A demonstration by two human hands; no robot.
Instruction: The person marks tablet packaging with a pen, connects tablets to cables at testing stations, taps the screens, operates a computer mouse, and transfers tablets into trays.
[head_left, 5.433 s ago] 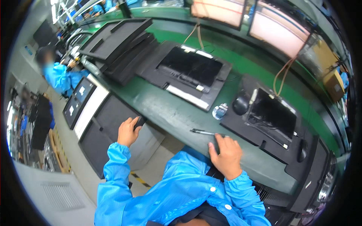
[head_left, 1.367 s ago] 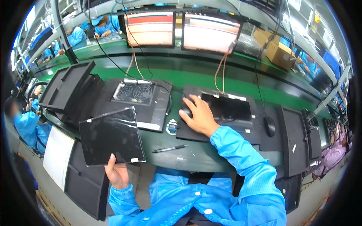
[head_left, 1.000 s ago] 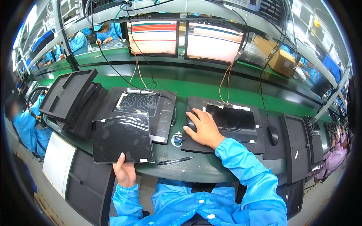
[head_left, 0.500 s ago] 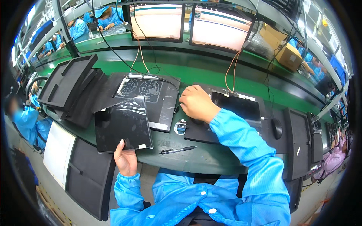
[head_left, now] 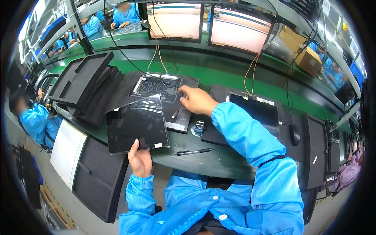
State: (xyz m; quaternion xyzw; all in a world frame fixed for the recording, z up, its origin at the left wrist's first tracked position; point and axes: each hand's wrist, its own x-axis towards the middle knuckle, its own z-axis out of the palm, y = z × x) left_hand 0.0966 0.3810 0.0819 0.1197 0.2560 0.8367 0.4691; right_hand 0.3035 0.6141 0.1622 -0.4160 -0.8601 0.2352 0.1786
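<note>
My left hand (head_left: 140,160) grips the lower edge of a black tablet (head_left: 135,127), thumb on its glossy face. The tablet is tilted, with clear film standing off its top edge and small pale stickers at its corners. My right hand (head_left: 197,101) is closed, fingertips pinched on a thin black cable; its plug (head_left: 174,114) hangs below the fingers over a dark mat (head_left: 182,105). Beyond the tablet, a panel with round target patterns (head_left: 156,87) lies on that mat. A second tablet (head_left: 254,113) lies under my right forearm, partly hidden.
A small tally counter (head_left: 199,128) and a pen (head_left: 194,152) lie near the bench's front edge. Black foam trays (head_left: 80,80) are stacked at left, others (head_left: 316,150) at right beside a mouse (head_left: 294,134). Two monitors (head_left: 174,21) hang beyond. Co-workers sit farther off.
My right hand has moved left from the second tablet's mat to the patterned mat, and the plug now shows below its fingers. My left hand still holds the tablet. The whole view has shifted slightly.
</note>
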